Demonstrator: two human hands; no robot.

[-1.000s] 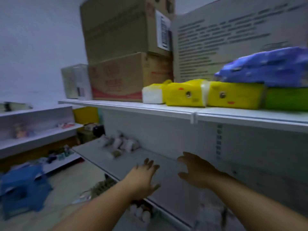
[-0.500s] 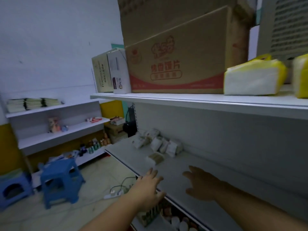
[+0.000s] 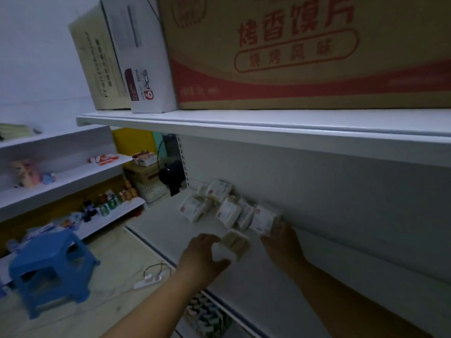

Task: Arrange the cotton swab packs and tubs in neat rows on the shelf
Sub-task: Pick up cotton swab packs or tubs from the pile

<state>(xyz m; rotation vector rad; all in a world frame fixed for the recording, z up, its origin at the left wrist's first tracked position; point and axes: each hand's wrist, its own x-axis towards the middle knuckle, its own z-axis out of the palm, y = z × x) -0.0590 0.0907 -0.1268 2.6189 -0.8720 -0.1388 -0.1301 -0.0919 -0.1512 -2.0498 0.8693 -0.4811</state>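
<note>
On the white metal shelf, toward its far left end and against the back panel, lies a loose cluster of white plastic-wrapped cotton swab packs, tilted at differing angles and touching one another. Just in front of the cluster, nearer the shelf's front edge, the left hand grips a small clear-wrapped pack of beige cotton swabs, fingers and thumb curled round its near end. The right hand reaches to a white pack with a red label at the cluster's right end, by the back panel. Its fingertips meet that pack, but whether they pinch it or only touch it cannot be told. On the shelf above stand a large brown cardboard box with a red band and a white carton marked 6 PCS. A blue plastic stool stands on the floor
</note>
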